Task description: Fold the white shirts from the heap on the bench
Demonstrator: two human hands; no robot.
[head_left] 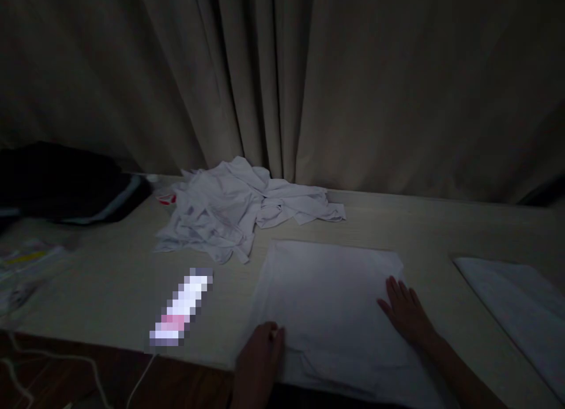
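Head view: a white folded cloth [326, 303] lies flat on the pale bench [110, 279], near its front edge, at about 5 o'clock from the middle of the picture. The right hand [406, 312] rests palm down on the cloth's right part, fingers [392, 291] stretched out and slightly spread, gripping nothing. The left hand [260, 362] sits at the cloth's lower left edge, at 6 o'clock; the light is dim, so whether its fingers pinch the edge or only press on it cannot be told.

At 11 o'clock from the cloth lies a crumpled pile of white garments [233, 212], just apart from it. At 3 o'clock, well to the right, lies another flat white cloth [516, 309]. At 9 o'clock on the far left sits a dark bundle [66, 185]. A curtain [282, 79] hangs behind the bench.
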